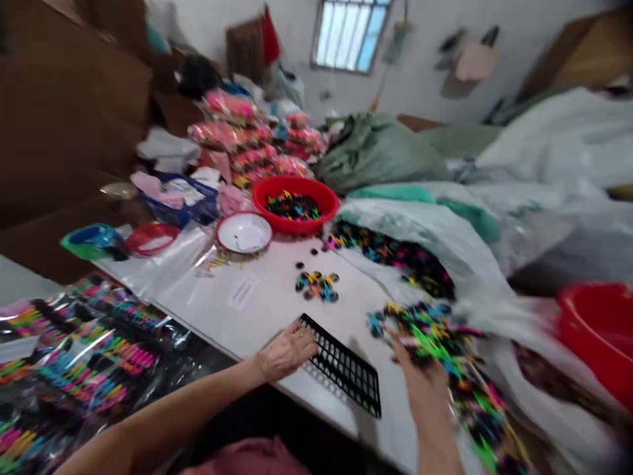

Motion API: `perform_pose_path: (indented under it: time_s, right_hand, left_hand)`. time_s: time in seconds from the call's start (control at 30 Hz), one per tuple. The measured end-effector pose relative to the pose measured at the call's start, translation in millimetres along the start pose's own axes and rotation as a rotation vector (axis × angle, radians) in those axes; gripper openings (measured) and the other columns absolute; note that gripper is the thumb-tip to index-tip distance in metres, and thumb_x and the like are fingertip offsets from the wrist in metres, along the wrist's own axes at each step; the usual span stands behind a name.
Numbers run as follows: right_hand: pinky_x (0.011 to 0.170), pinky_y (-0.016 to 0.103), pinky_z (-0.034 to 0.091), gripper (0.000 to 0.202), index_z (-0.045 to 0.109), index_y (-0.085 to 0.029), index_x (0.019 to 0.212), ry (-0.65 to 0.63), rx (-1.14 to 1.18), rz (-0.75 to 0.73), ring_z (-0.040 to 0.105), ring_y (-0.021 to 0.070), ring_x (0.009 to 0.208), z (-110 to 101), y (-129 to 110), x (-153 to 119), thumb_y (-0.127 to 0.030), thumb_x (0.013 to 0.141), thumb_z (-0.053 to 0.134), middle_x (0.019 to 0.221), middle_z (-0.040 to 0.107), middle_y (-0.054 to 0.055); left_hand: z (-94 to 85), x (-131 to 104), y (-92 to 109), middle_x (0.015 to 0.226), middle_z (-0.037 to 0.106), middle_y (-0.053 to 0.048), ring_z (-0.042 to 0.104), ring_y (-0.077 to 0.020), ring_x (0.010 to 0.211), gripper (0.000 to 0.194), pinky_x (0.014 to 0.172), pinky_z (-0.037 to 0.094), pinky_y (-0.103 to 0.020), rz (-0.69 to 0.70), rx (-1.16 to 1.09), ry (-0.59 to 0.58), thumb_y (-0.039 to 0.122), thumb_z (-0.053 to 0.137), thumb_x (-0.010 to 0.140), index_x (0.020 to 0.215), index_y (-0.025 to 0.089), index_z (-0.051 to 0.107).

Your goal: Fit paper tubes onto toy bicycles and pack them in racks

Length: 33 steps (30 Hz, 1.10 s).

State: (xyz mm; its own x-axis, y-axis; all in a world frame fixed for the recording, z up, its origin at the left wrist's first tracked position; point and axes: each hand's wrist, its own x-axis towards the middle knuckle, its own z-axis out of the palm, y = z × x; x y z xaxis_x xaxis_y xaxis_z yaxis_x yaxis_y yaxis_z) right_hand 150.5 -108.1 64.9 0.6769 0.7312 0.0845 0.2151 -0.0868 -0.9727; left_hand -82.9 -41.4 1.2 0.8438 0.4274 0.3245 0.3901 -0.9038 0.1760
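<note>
My left hand point(289, 351) is closed on the near-left end of a black slotted plastic tray point(346, 369), tilted above the white table point(277, 284). Many of the tray's slots show as see-through openings. At the right, my right hand point(424, 379) is in a heap of small multicoloured plastic pieces point(440, 343), green, yellow, blue and black. Its fingers are blurred and partly hidden among the pieces, so their grip is unclear. A small cluster of similar pieces with black round ends point(316, 286) lies on the table beyond the tray.
A red basin point(297, 223) of pieces stands at the back, beside a white bowl point(244, 233). A white sack point(465, 231) spills more pieces on the right, near another red tub point(601, 330). Bagged colourful items point(89, 356) lie at the left.
</note>
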Motion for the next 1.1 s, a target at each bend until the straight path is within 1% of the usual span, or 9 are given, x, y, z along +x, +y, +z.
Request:
perform_pose_path:
  time_s: [0.07,0.17,0.3,0.53,0.73,0.83,0.93,1.0,1.1]
  right_hand:
    - [0.06,0.029,0.05,0.033,0.064,-0.016,0.081,-0.118,-0.051,0.021,0.06,0.0173,0.067,22,21,-7,-0.042,0.062,0.072,0.076,0.066,0.005]
    - [0.06,0.029,0.048,0.028,0.064,-0.015,0.075,-0.353,-0.191,-0.054,0.06,0.0181,0.063,63,51,-25,-0.043,0.069,0.061,0.07,0.066,0.006]
    - [0.058,0.028,0.046,0.028,0.062,-0.015,0.076,-0.367,-0.235,-0.055,0.059,0.018,0.06,97,72,-38,-0.043,0.075,0.053,0.066,0.066,0.006]
    - [0.067,0.027,0.044,0.022,0.057,-0.016,0.084,-0.312,-0.395,-0.253,0.058,0.0183,0.071,114,82,-29,-0.035,0.082,0.045,0.075,0.063,0.007]
    - [0.065,0.023,0.041,0.016,0.055,-0.016,0.091,-0.472,-0.689,-0.259,0.058,0.0159,0.071,122,74,-33,-0.015,0.08,0.043,0.083,0.062,0.007]
    - [0.066,0.023,0.043,0.02,0.057,-0.016,0.092,-0.539,-0.677,-0.201,0.059,0.0153,0.072,115,65,-32,-0.01,0.078,0.044,0.083,0.063,0.006]
    - [0.065,0.021,0.045,0.024,0.058,-0.019,0.099,-0.631,-0.584,-0.194,0.06,0.013,0.067,79,59,-10,-0.013,0.08,0.046,0.082,0.065,0.002]
    - [0.069,0.023,0.046,0.028,0.057,-0.018,0.107,-0.538,-0.693,-0.22,0.061,0.0136,0.072,47,57,18,-0.014,0.082,0.045,0.092,0.065,0.004]
    - [0.072,0.027,0.045,0.025,0.061,-0.012,0.098,-0.278,-1.118,-0.213,0.06,0.0193,0.086,12,56,64,-0.009,0.082,0.042,0.103,0.06,0.014]
  left_hand:
    - [20.9,-9,19,0.114,0.058,-0.01,0.046,-0.0225,0.115,0.026,0.101,0.028,-0.043,-0.064,-0.02,-0.022,0.014,0.042,0.087,0.112,0.016,0.048]
    - [28.5,-18,32,0.127,0.05,-0.012,0.038,-0.0273,0.124,0.043,0.104,0.024,-0.049,-0.213,-0.035,-0.074,0.032,0.052,0.085,0.124,0.017,0.042]
    - [32.3,-26,28,0.123,0.053,-0.011,0.043,-0.0246,0.12,0.037,0.101,0.032,-0.042,-0.272,-0.017,-0.115,0.029,0.05,0.086,0.12,0.017,0.046]
    - [46.0,-26,28,0.119,0.057,-0.011,0.048,-0.026,0.114,0.029,0.098,0.034,-0.043,-0.299,0.025,-0.072,0.026,0.05,0.086,0.113,0.015,0.052]
    - [39.9,-25,26,0.118,0.058,-0.013,0.049,-0.0259,0.115,0.027,0.097,0.037,-0.042,-0.243,0.008,-0.097,0.024,0.047,0.087,0.111,0.013,0.055]
    - [35.2,-26,26,0.117,0.059,-0.013,0.05,-0.026,0.114,0.027,0.097,0.037,-0.044,-0.242,-0.002,-0.09,0.022,0.045,0.087,0.11,0.014,0.056]
    - [32.5,-29,28,0.119,0.058,-0.011,0.05,-0.0257,0.114,0.028,0.097,0.037,-0.044,-0.232,-0.022,-0.066,0.021,0.043,0.088,0.112,0.016,0.056]
    - [32.5,-32,29,0.12,0.058,-0.01,0.049,-0.0254,0.114,0.028,0.097,0.037,-0.043,-0.209,-0.041,-0.036,0.021,0.043,0.088,0.111,0.017,0.057]
    - [33.9,-31,29,0.119,0.058,-0.01,0.049,-0.0256,0.113,0.026,0.097,0.038,-0.043,-0.205,-0.059,-0.023,0.022,0.046,0.087,0.11,0.017,0.058]
